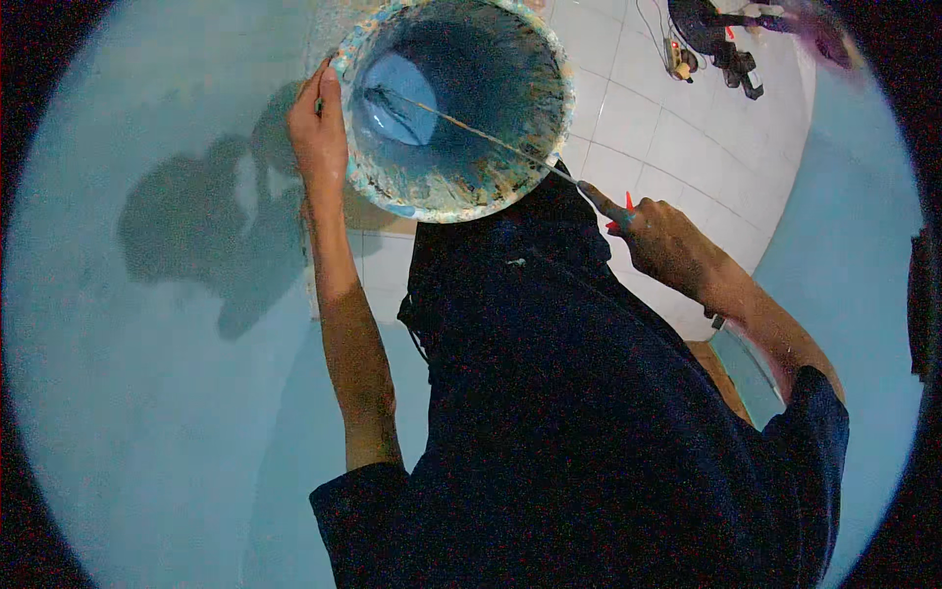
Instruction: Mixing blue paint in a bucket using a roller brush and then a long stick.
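Observation:
A paint-splattered bucket [461, 210] is at the top centre, its mouth facing me. Light blue paint [407, 103] lies at its bottom. My left hand [319, 133] is closed on the left side of the rim. In my closed right hand [667, 240], on the lower right, is the grip of a long thin rod [471, 130] with red parts by my fingers. The rod crosses the rim and slants down into the bucket. Its dark far end is at the paint; the shape of that end is unclear.
A light blue wall [147, 393] rises close on my left, with my shadow on it. White floor tiles [677, 133] extend to the right of the bucket. At the upper right are a power strip [677, 59] with a cable and some dark objects [741, 69].

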{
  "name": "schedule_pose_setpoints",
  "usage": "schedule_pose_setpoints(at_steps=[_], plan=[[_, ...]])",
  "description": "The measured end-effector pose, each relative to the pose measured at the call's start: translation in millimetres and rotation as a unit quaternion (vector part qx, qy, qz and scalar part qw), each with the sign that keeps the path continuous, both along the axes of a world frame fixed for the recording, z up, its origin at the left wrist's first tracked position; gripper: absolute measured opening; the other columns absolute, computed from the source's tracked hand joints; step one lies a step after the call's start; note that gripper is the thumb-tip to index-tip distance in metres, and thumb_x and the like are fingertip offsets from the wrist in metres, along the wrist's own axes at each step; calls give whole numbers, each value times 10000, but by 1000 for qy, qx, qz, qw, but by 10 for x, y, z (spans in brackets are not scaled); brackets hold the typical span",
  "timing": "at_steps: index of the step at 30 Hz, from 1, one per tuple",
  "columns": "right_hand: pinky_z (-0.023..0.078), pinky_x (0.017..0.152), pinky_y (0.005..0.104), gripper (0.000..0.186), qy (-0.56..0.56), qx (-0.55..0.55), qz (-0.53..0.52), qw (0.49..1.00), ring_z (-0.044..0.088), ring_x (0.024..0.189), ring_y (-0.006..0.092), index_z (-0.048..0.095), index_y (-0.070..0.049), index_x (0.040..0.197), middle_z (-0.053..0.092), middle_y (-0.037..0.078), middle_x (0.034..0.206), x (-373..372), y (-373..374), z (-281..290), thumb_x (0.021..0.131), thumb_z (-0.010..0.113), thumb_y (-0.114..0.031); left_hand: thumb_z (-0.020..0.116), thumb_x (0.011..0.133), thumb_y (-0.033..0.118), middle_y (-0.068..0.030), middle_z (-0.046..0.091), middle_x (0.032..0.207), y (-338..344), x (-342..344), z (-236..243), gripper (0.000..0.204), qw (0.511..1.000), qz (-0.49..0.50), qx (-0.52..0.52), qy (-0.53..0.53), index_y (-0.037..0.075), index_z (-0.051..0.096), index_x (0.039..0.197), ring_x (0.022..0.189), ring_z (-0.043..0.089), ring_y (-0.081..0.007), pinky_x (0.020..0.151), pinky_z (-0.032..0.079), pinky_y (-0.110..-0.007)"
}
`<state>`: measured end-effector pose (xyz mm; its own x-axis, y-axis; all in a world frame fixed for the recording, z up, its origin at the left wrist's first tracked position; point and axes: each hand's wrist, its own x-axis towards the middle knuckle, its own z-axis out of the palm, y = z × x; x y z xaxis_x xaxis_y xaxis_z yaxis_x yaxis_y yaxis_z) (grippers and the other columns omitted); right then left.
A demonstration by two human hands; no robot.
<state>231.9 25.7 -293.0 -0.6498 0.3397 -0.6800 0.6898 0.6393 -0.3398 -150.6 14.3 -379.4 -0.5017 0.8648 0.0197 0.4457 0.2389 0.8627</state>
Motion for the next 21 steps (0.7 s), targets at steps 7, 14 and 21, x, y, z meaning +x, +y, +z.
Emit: schedule_pose_setpoints(at_steps=[7, 14, 21], plan=[[524, 533, 415, 636, -22, 47, 57, 997, 623, 613, 319, 326, -48, 1372, 596, 170, 677, -204, 98, 264, 770, 525, 1, 493, 955, 262, -180, 637, 1103, -32, -50, -107, 371, 1000, -3, -8, 11, -29, 591, 1164, 1032, 597, -253, 900, 432, -324], [521, 528, 386, 686, -111, 71, 127, 983, 628, 617, 274, 199, -96, 1446, 608, 147, 725, -367, 400, 508, 844, 526, -58, 503, 951, 250, -178, 644, 1083, -12, -9, -47, 347, 1000, -7, 13, -6, -16, 602, 1149, 972, 616, -246, 848, 451, -319], [524, 548, 389, 733, -153, 104, 142, 972, 622, 608, 271, 169, -106, 1461, 611, 127, 729, -441, 383, 638, 823, 522, -36, 508, 950, 254, -171, 651, 1022, 22, -24, -11, 348, 999, -1, 35, -23, -20, 603, 1143, 949, 613, -232, 827, 455, -320]])
